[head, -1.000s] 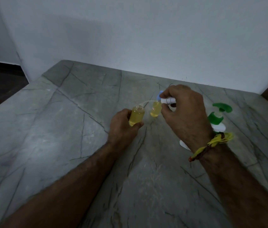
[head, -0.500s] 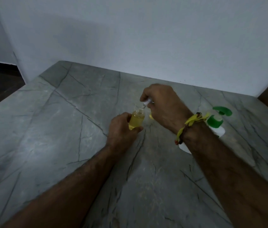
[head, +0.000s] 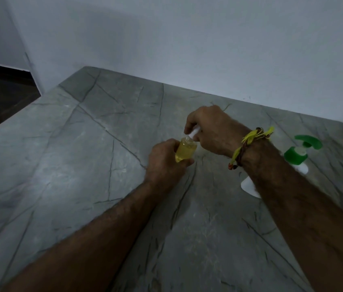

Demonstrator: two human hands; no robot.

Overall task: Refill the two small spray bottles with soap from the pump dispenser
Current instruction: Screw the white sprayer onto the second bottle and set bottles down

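A small clear spray bottle [head: 185,151] filled with yellow soap stands on the grey marble counter [head: 94,165], and my left hand [head: 166,163] grips its body from the left. My right hand [head: 210,131] pinches the white spray cap [head: 194,133] and holds it tilted at the bottle's neck. The second small bottle is hidden behind my right hand. The pump dispenser [head: 297,157], white with a green pump head, stands to the right, partly behind my right forearm.
A pale wall runs along the back of the counter. The counter's left edge drops to a dark floor [head: 0,95]. Bare marble stretches to the left and toward me.
My right hand has carried the white cap with its tube from over the second bottle to the neck of the bottle in my left hand, and the tube has gone inside.
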